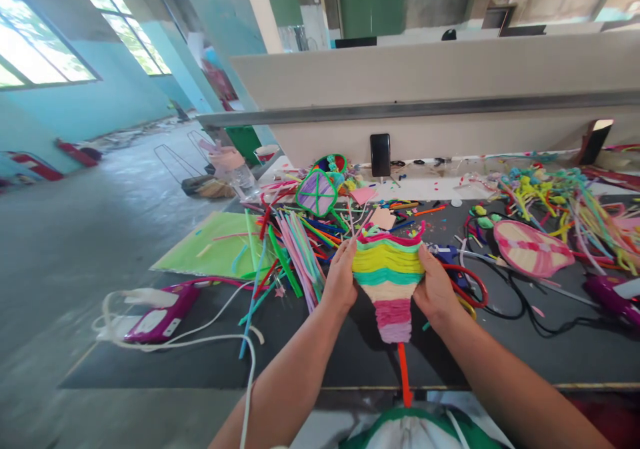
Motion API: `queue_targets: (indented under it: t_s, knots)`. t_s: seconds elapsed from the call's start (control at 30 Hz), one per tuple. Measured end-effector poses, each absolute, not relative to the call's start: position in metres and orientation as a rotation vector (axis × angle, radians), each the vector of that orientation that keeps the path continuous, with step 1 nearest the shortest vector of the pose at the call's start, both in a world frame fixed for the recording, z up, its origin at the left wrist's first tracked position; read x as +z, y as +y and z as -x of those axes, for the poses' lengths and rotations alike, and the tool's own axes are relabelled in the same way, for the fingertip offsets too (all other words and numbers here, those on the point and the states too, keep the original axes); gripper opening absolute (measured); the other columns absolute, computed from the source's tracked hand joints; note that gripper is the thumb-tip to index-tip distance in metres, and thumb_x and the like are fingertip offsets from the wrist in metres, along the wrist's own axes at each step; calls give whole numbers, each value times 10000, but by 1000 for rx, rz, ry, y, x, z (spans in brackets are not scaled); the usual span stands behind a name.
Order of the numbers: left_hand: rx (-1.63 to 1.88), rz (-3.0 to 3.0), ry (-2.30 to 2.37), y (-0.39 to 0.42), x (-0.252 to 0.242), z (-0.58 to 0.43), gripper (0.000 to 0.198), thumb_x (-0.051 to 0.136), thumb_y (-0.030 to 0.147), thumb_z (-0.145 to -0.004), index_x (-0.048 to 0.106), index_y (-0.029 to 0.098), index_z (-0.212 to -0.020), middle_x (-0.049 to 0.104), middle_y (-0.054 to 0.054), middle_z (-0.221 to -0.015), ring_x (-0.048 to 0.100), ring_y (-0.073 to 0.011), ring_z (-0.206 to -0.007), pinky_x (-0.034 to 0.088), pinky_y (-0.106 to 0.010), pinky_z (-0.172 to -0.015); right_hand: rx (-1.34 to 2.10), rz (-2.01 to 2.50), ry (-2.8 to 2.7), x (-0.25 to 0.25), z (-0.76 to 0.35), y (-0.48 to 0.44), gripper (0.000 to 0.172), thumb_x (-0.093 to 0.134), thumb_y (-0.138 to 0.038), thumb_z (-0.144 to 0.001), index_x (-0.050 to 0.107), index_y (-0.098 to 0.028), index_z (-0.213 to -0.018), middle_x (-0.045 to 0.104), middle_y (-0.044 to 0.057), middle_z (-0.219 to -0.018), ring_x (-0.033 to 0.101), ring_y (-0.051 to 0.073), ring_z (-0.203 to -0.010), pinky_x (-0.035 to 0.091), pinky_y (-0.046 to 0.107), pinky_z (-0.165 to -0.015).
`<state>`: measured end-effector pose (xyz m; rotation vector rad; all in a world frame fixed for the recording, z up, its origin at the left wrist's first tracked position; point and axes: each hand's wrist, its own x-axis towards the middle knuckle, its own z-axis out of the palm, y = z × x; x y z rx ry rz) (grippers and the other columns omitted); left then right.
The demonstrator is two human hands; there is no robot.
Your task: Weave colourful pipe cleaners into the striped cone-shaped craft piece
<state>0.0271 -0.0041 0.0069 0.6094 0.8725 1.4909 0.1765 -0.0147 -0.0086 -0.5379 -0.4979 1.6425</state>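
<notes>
Between my two hands is a striped pipe-cleaner craft piece (387, 269), wide at the top and narrowing downward, in bands of pink, yellow, teal, cream and mauve. An orange-red strip (404, 372) hangs from its narrow end. My left hand (342, 277) is closed on the piece's left edge, thumb along the front. On the opposite edge my right hand (434, 286) grips it the same way. Both hold it above the dark table, and the fingers behind it are hidden. A bundle of pastel pipe cleaners (303, 252) lies just left of my left hand.
A purple power strip (163, 312) with white cables lies at the left, and another purple device (613, 296) at the right. A pink-and-cream oval craft (534, 248) sits among cords. Behind stand a phone (381, 155) and a low partition (425, 76). A green sheet (205, 246) lies left.
</notes>
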Motion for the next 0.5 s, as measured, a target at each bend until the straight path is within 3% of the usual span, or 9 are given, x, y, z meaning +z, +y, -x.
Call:
queue_targets:
  t_s: [0.2,0.37,0.5]
  knots:
    - [1765,-637,1175,-8,-16,-28,232,758,267,-709,668,253,-923,673,-7,-1132,445,-186,-1310,444,-241,-963,1601,558,-448,-11,-172,-16,422,610,-490,-830,642,-224,-1157,733,63,-1077,646,275,-1096,493,466,-969]
    - [1689,-811,1108,-17,-18,-33,163,706,298,-738,655,251,-885,702,-33,-989,562,-253,-1173,506,-306,-856,1489,617,-394,-8,-167,-17,342,626,-426,-819,666,-230,-1096,742,44,-1046,659,264,-1073,495,458,-970]
    - [1519,-719,964,-18,-10,-44,258,637,405,-777,653,250,-982,706,-33,-916,651,-244,-993,522,-332,-789,1498,605,-374,-4,-170,-17,308,608,-399,-830,669,-232,-1081,737,35,-1065,650,256,-1091,489,453,-979]
